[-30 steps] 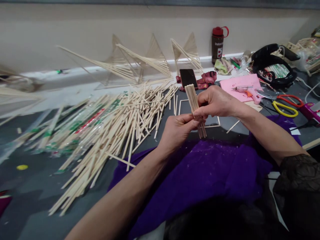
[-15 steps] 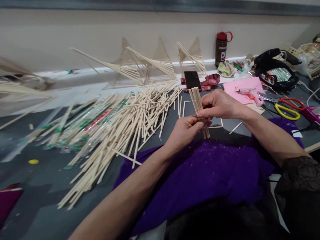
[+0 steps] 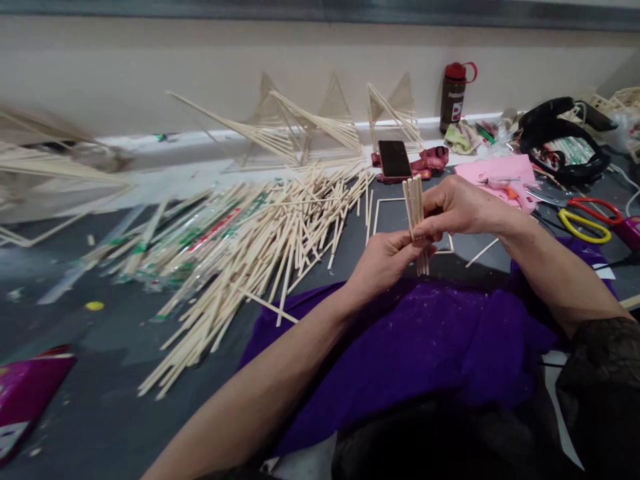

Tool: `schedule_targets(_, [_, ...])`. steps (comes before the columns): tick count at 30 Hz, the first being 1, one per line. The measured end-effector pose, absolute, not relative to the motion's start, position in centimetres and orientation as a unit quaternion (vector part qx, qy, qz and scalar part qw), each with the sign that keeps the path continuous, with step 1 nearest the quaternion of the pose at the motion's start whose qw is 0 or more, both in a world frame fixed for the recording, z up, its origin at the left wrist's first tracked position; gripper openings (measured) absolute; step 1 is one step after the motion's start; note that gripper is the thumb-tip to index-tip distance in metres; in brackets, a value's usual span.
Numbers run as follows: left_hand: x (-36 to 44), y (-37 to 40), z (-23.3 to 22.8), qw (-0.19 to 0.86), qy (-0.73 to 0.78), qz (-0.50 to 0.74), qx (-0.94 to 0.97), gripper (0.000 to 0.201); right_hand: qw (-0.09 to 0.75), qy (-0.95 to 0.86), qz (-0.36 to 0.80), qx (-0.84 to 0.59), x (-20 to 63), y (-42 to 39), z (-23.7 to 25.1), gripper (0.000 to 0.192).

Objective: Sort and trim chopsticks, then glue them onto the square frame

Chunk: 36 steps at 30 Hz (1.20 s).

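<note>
A small bundle of thin wooden sticks (image 3: 415, 200) stands nearly upright above the table edge. My left hand (image 3: 385, 261) grips its lower part and my right hand (image 3: 457, 207) pinches it from the right at mid-height. Behind the bundle a square frame of sticks (image 3: 380, 208) lies flat on the grey table. A big loose pile of wooden sticks (image 3: 265, 247) spreads out to the left of my hands.
Purple cloth (image 3: 400, 347) covers my lap. Stick-built triangular models (image 3: 305, 127) line the back wall. A black phone (image 3: 395, 158), brown bottle (image 3: 453, 97), pink pad with glue gun (image 3: 500, 180), yellow and red scissors (image 3: 583, 223) and black headset (image 3: 560, 137) lie at right.
The bundle has turned from leaning left to nearly upright in my hands. The view has shifted left, so everything sits further right in the picture.
</note>
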<state>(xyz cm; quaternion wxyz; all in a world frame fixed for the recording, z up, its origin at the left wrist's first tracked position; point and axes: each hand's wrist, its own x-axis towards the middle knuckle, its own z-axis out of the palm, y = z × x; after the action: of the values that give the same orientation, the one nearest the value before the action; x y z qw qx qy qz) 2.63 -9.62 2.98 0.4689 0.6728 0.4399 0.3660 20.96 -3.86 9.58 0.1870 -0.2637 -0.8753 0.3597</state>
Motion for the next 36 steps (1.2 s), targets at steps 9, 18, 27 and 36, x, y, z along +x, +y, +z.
schedule_targets(9, [2.6,-9.5,2.9,0.433,0.43,0.39,0.69,0.028,0.198,-0.879,0.354,-0.252,21.1,-4.4,10.0,0.017])
schedule_targets(18, [2.8,-9.5,2.6,0.404,0.461,0.405,0.678,0.03,0.329,-0.832,0.276,-0.351,23.5,-3.5,12.3,0.015])
schedule_targets(27, [2.7,-9.4,3.7,0.504,0.484,0.473,0.537,0.038,-0.03,-0.787,0.007,-0.616,24.9,0.6,9.4,0.025])
schedule_targets(36, [3.6,-10.0,3.6,0.605,0.424,0.472,0.48,0.028,-0.167,-0.759,0.009,-0.629,25.1,1.9,5.3,0.043])
